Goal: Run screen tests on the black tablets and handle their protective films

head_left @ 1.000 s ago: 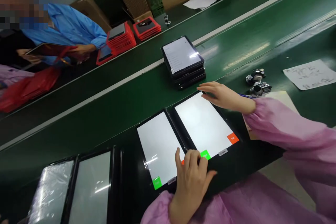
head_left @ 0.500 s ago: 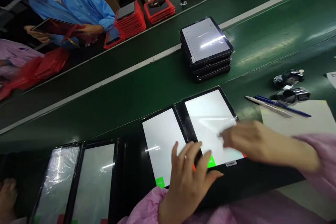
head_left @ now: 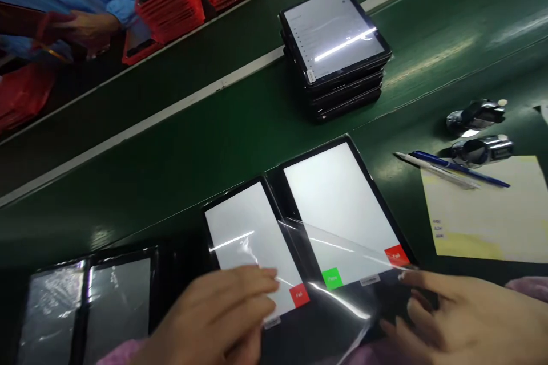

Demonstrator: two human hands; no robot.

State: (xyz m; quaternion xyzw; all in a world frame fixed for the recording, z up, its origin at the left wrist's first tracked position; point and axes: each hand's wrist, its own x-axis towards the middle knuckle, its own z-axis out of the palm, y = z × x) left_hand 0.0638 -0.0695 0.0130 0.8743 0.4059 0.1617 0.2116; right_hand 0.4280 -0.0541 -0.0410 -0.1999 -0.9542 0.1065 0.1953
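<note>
Hands: right hand (head_left: 466, 319) apparently pinching clear film (head_left: 338, 256) on tablet (head_left: 338, 199); left hand (head_left: 209, 313) open over neighbouring tablet (head_left: 244, 222).

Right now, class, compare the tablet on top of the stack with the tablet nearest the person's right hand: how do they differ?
The top stacked tablet shows a pale list screen; the near tablet shows white with a green button and a red button. The stacked one rests on other tablets; the near one lies on the green belt. Both have black frames and lie flat.
</note>
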